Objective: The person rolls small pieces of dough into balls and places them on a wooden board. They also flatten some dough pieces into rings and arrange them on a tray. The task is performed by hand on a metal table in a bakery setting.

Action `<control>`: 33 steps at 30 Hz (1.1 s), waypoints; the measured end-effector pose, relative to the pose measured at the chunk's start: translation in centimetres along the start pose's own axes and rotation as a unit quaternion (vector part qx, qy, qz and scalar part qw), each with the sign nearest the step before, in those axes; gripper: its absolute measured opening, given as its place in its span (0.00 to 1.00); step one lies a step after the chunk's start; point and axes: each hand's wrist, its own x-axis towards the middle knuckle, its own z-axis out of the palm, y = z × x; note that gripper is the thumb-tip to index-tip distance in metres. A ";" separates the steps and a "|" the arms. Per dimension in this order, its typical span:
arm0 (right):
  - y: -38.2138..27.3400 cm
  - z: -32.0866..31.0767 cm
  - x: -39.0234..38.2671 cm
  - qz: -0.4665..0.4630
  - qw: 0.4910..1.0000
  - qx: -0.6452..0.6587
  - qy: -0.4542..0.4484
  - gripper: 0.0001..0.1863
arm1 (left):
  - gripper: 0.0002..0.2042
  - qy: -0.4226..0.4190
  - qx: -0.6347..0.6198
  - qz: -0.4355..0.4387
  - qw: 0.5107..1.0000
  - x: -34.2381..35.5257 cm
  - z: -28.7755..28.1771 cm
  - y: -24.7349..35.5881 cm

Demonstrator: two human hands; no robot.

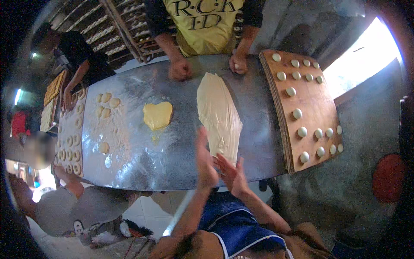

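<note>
On the metal table (181,164), a long dough slab (217,114), long axis running from the near edge to the far. Left hand (206,162) and right hand (230,172) at its near end (fingers spread, seemingly gripping nothing). Bare metal either side.

A long, pale slab of dough (219,114) lies lengthwise on the floured metal table (172,164).
</note>
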 end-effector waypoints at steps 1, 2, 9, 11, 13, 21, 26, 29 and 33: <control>1.0 1.4 0.8 0.030 0.999 0.028 0.004 0.49 | 0.32 -0.058 0.075 0.033 0.995 -2.9 0.7 -0.5; 1.7 2.7 1.2 0.039 0.998 0.027 0.040 0.49 | 0.31 -0.111 0.150 0.107 0.977 -4.5 0.7 -0.9; 1.8 4.0 -3.4 -0.051 0.969 -0.150 -0.190 0.42 | 0.31 -0.014 0.268 0.177 0.947 1.3 -6.5 -2.9; 1.1 2.6 -3.8 -0.070 0.924 -0.321 -0.198 0.37 | 0.26 0.100 0.254 0.085 0.958 2.0 -7.5 -2.9; 0.8 1.1 -2.9 -0.165 0.778 -0.602 0.074 0.30 | 0.21 0.072 0.175 -0.086 0.978 1.3 -7.6 -2.6; 0.6 -0.7 -1.7 -0.264 0.701 -0.621 0.229 0.19 | 0.24 -0.141 0.124 -0.248 0.950 -5.6 -1.6 -2.1; -0.8 -0.7 -7.2 -0.155 0.850 -0.476 0.164 0.14 | 0.18 -0.161 -0.278 -0.413 0.852 -6.9 1.2 -2.7; -1.7 -2.8 -5.9 0.041 0.925 -0.352 0.139 0.16 | 0.17 -0.191 -0.337 -0.433 0.814 -8.1 0.9 -1.9; -0.8 -6.0 0.0 0.209 0.977 0.037 -0.001 0.20 | 0.28 -0.284 -0.336 -0.482 0.758 -9.3 -0.7 -0.1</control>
